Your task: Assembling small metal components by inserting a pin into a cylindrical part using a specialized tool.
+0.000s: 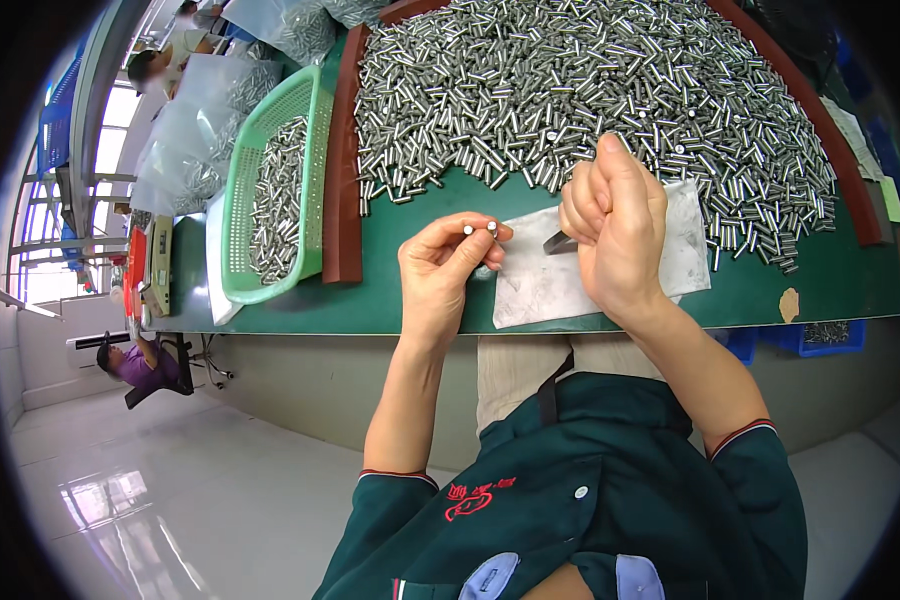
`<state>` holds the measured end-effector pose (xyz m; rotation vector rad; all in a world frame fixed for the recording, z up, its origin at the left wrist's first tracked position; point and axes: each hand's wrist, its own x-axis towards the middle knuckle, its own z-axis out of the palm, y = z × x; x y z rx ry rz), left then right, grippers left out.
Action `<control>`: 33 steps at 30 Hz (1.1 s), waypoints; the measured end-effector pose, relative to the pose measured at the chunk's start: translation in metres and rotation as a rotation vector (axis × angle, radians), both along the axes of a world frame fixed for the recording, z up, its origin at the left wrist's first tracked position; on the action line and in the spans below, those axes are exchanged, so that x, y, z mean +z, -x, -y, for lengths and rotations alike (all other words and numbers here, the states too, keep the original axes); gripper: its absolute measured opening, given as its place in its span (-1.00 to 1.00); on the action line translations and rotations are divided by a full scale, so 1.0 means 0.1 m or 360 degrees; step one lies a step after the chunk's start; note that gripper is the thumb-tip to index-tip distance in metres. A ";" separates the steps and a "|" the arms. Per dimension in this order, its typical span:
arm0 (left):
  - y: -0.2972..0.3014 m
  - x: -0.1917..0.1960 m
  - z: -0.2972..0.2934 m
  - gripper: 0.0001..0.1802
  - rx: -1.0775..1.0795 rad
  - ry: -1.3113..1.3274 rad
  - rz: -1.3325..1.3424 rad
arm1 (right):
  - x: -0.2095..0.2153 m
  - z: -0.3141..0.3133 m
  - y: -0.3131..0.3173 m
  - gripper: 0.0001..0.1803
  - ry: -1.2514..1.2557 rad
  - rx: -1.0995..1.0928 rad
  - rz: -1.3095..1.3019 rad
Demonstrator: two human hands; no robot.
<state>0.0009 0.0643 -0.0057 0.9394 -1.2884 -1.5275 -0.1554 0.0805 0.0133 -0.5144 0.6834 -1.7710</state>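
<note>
risk: two small metal pins (480, 229) sit loosely at the fingertips; could slip & roll off the table edge (370, 322), just below.
left hand (440, 268): palm-up over the table's near edge, fingers pinching the pins, ends up.
right hand (615, 225): fisted, thumb up, clamped on a thin grey tool (558, 242) over the white sheet (540, 285).
pile (590, 90): just beyond, heaped high.

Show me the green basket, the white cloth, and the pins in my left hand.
green basket (238, 215), head view, on its left mesh wall.
white cloth (540, 285), head view, on its bare middle.
metal pins (480, 229), head view, on their round ends.
</note>
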 end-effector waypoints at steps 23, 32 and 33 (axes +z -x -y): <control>0.11 0.04 -0.27 -0.85 -0.0012 0.1190 0.1497 | -0.01 0.00 0.03 -0.58 0.0022 0.0164 0.0023; 0.25 0.07 -0.20 -0.88 0.0072 0.1249 0.1474 | 0.02 -0.01 0.01 -0.58 -0.0029 0.0032 -0.0097; 0.24 0.05 -0.19 -0.89 0.0071 0.1227 0.1462 | 0.01 -0.01 0.02 -0.58 -0.0018 0.0013 -0.0104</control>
